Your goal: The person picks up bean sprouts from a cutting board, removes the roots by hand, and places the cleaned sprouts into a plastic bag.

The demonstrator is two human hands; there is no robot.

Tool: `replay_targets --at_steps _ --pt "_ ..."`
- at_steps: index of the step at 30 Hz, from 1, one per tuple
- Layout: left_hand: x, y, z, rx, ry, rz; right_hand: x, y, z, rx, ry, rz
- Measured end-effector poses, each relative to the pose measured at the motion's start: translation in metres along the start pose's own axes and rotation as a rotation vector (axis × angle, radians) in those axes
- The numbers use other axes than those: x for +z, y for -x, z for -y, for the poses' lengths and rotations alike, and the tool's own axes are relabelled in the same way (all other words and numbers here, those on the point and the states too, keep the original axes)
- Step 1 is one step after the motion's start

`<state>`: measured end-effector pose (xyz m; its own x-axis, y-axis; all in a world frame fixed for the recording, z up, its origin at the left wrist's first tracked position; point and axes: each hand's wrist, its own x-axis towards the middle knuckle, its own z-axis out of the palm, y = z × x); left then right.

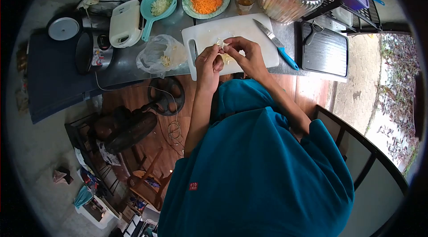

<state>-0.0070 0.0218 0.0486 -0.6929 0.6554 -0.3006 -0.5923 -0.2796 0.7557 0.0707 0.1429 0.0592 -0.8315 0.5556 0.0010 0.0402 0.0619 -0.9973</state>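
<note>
Whitish food piece (220,42), white cutting board (203,36), blue-handled knife (280,47), orange shreds (207,0), teal shirt (263,161)

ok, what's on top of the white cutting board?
Knife blade at its right, small pale pieces near the middle. The left hand and right hand hide whatever lies beneath them.

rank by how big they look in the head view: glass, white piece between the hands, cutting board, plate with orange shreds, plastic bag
Largest to smallest:
1. Cutting board
2. Plate and plastic bag: too alike to rank
3. Glass
4. White piece
</note>
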Motion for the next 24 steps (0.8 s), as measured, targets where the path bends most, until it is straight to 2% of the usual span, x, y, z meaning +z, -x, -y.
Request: replay_targets --at_steps 1,5,7,8,10,11,20,22,24 --pt "0.0 0.0 0.001 -0.037 0.117 0.042 0.002 0.001 -0.003 0.037 -0.076 -0.021" --pt "0.005 0.002 -0.001 -0.071 0.088 0.043 0.0 0.002 -0.008 -0.003 -0.123 -0.035" --pt "0.007 0.003 -0.003 -0.038 0.006 0.044 -0.009 0.0 0.004 -0.14 0.161 0.007" --pt "0.006 0.003 -0.002 -0.038 0.005 0.044 -0.011 -0.001 0.011 -0.14 0.16 0.006" --pt "0.004 0.002 -0.001 0.048 -0.251 0.017 -0.015 -0.002 0.02 -0.189 0.316 0.038" --pt "0.005 0.002 0.001 0.048 -0.251 0.021 -0.016 -0.002 0.021 -0.19 0.316 0.035" --pt "0.01 0.0 0.017 0.023 0.001 -0.06 -0.022 0.002 0.008 -0.164 0.343 0.088" --pt "0.012 -0.005 0.017 -0.078 0.256 -0.119 -0.025 0.004 0.005 -0.089 0.356 0.071" --pt "0.01 -0.008 0.01 -0.067 0.194 -0.101 -0.031 0.007 -0.003 -0.085 0.328 0.038"
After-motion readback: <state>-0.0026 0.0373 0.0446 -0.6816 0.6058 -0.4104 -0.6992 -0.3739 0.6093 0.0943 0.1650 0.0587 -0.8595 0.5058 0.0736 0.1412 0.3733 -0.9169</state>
